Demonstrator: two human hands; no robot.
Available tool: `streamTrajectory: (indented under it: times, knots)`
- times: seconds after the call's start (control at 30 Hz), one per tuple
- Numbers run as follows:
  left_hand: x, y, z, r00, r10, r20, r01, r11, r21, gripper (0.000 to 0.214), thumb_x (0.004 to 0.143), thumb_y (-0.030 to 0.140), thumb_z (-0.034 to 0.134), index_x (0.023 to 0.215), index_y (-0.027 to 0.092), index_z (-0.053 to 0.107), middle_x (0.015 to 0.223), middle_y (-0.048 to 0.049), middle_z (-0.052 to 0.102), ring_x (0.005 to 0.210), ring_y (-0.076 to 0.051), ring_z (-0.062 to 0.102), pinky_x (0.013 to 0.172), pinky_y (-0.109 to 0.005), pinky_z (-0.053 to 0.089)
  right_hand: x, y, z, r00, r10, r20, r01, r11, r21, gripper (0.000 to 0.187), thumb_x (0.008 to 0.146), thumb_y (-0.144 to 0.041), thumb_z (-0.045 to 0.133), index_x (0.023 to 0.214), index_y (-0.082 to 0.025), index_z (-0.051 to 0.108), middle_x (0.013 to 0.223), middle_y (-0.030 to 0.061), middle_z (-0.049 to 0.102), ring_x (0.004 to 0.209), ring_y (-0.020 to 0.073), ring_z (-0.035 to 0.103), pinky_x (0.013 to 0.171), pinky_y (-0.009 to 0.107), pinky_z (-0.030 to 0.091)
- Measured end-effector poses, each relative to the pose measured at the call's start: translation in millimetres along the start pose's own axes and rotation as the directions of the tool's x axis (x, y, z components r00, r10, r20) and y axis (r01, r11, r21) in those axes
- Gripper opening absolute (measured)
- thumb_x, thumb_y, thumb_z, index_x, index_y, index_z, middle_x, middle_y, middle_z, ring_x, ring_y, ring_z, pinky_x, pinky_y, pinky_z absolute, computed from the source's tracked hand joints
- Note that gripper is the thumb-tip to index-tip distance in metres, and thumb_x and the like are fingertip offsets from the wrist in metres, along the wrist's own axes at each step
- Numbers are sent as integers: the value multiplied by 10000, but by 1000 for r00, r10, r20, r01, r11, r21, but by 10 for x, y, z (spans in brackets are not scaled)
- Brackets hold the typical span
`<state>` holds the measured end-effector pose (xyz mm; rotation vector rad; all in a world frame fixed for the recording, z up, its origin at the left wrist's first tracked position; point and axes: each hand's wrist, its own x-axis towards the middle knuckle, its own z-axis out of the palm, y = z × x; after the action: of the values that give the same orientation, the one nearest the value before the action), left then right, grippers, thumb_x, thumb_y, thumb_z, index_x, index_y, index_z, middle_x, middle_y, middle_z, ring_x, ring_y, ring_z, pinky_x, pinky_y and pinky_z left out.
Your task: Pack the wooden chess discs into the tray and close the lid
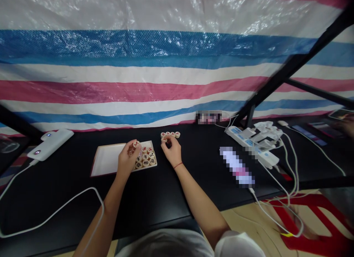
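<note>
My left hand [128, 155] is closed on a round xiangqi piece [136, 143], held up over an open box. That box [156, 163] contains several wooden xiangqi pieces [145, 163] with red or black characters; my fingers hide part of them. To the right, my right hand [172, 150] pinches another piece [164, 139] at the table, just in front of a short row of pieces with red characters [172, 134]. A white lid or tray [106, 159] adjoins the box on its left, partly behind my left hand.
A white power bank [51, 144] with a cable lies at the left. At the right are a phone [236, 166], a power strip [265, 157] with plugs and tangled cables, and a red stool [312, 227] below. Striped sheeting [138, 91] hangs behind the black table [155, 198].
</note>
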<state>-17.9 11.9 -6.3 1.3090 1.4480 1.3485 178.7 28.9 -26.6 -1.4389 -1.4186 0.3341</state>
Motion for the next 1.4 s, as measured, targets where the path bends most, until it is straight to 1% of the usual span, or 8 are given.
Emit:
streamTrajectory:
  times: [0.3, 0.53, 0.67, 0.77, 0.97, 1.07, 1.23, 1.4]
  knots:
    - [31, -55, -23, 1000, -11, -27, 12, 1000, 28, 459, 730, 484, 679, 1085, 195, 637, 982, -59, 699, 830, -164, 645, 781, -290, 515, 111, 313, -249, 989, 141, -51, -150, 943, -297, 135, 719, -289, 563, 820, -205, 598, 811, 35, 657, 716, 193, 565, 709, 305, 437]
    - [35, -94, -27, 994, 108, 23, -110, 963, 246, 415, 776, 436, 627, 1116, 198, 626, 979, -59, 684, 816, -170, 629, 771, -306, 510, 116, 353, -249, 995, 67, 80, -31, 919, -393, 98, 795, -273, 575, 806, -209, 648, 854, 53, 688, 772, 201, 574, 730, 305, 418]
    - [-14, -35, 19, 955, 275, 115, -297, 845, 445, 334, 797, 392, 619, 1075, 209, 644, 927, -50, 682, 819, -187, 624, 819, -323, 496, 64, 106, -222, 998, -12, 60, 28, 960, -279, 155, 845, -294, 550, 814, -198, 668, 896, 69, 698, 815, 203, 598, 793, 330, 439]
    - [-62, -14, 75, 903, 378, 206, -428, 744, 513, 242, 806, 346, 624, 1003, 209, 662, 926, -66, 693, 881, -219, 623, 864, -344, 478, -54, -176, -138, 973, -98, 208, 105, 994, -18, 201, 846, -375, 576, 907, -208, 671, 872, 42, 701, 770, 176, 610, 767, 297, 471]
    - [-112, -22, 149, 876, 386, 288, -481, 674, 561, 199, 794, 190, 586, 974, 210, 667, 958, -64, 707, 926, -232, 617, 884, -361, 461, -230, -409, 35, 910, -154, 384, 114, 985, 126, 226, 800, -363, 625, 958, -209, 672, 819, 19, 682, 748, 159, 608, 732, 268, 485]
    - [-110, -14, 152, 852, 431, 296, -522, 666, 532, 234, 837, 280, 589, 1047, 201, 656, 961, -77, 703, 926, -236, 620, 888, -368, 455, -157, -291, -14, 943, -92, 319, 59, 992, 110, 234, 810, -343, 599, 985, -206, 672, 860, 26, 692, 738, 154, 615, 702, 260, 494]
    - [-77, 12, 65, 858, 462, 224, -501, 662, 557, 303, 880, 373, 557, 1110, 192, 635, 962, -85, 695, 948, -238, 615, 903, -362, 442, 53, 89, -201, 1000, 1, 24, 2, 994, -109, 293, 809, -300, 553, 1031, -153, 676, 991, 97, 669, 809, 187, 615, 764, 307, 497]
    - [-15, -12, -39, 861, 477, 175, -483, 659, 576, 283, 889, 327, 530, 1106, 171, 624, 931, -75, 688, 903, -223, 608, 883, -361, 447, 108, 346, -242, 997, 73, 29, -58, 935, -349, 313, 782, -253, 557, 1066, -162, 650, 946, 93, 672, 834, 223, 605, 796, 348, 470]
